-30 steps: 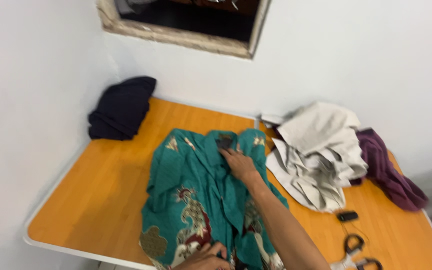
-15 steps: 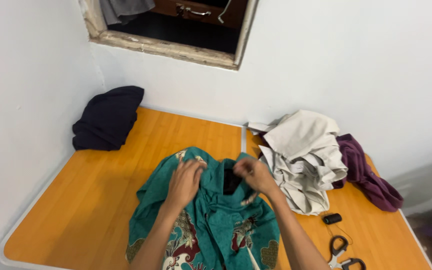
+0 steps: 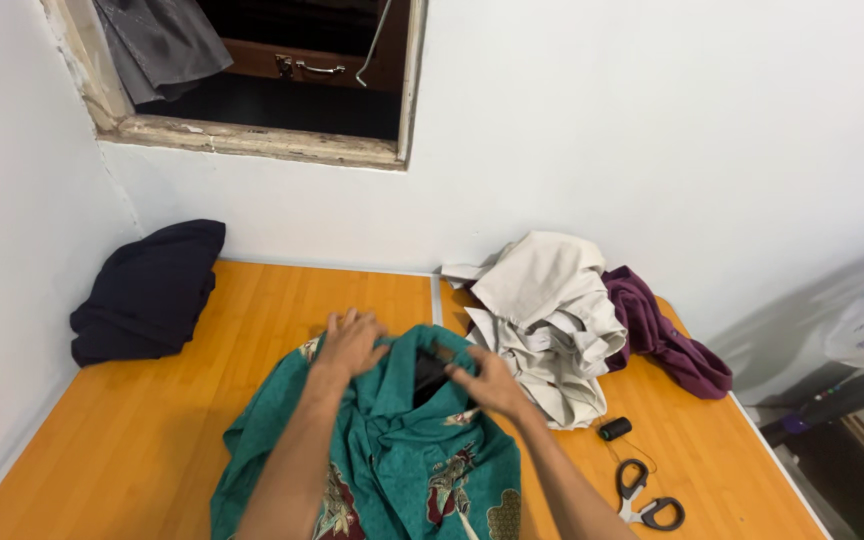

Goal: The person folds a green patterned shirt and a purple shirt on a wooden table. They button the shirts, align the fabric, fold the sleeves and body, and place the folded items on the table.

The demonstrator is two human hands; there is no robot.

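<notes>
A teal patterned shirt [image 3: 402, 460] lies bunched on the orange table [image 3: 152, 450], its dark-lined collar turned up in the middle. My left hand [image 3: 350, 342] grips the collar's left side. My right hand [image 3: 480, 382] pinches the collar's right side, close to the dark label inside the neck. Both forearms reach in from the bottom edge over the shirt's body.
A pale grey garment [image 3: 544, 305] and a purple one [image 3: 664, 335] are heaped at the back right. A dark navy garment [image 3: 147, 290] lies at the back left. A black thread spool [image 3: 613, 429] and scissors [image 3: 644, 496] lie to the right. A wall opening [image 3: 262, 70] is above.
The view has tilted up and shifted right. Both hands stay on the collar, now lifted a little with the shirt bunched more beneath them. One second ago the left hand was at the hem.
</notes>
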